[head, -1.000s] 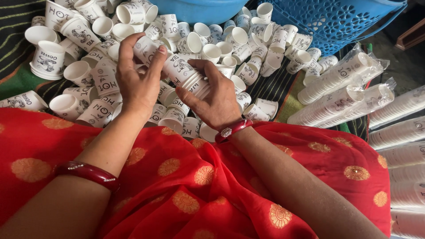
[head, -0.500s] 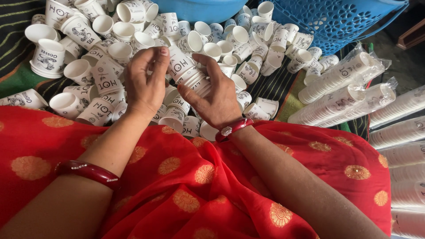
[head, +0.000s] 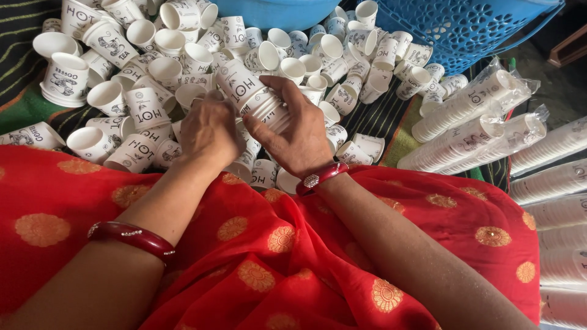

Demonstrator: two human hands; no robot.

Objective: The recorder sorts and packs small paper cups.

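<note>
My right hand [head: 299,137] grips nested cup stack [head: 254,95], axis far-left; left hand [head: 208,131] curled just left, contents hidden.

**Left hand drops to the pile**

The left hand [head: 208,131] now lies lower, palm down on the loose cups [head: 147,110], its fingers no longer raised beside the stack [head: 254,95]. The right hand [head: 293,131] tilts that stack slightly further left.

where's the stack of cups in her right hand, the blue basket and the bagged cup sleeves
stack of cups [head: 247,91], head view, on the printed side wall
blue basket [head: 465,27], head view, on its perforated wall
bagged cup sleeves [head: 465,125], head view, middle of the plastic-wrapped stacks
</note>
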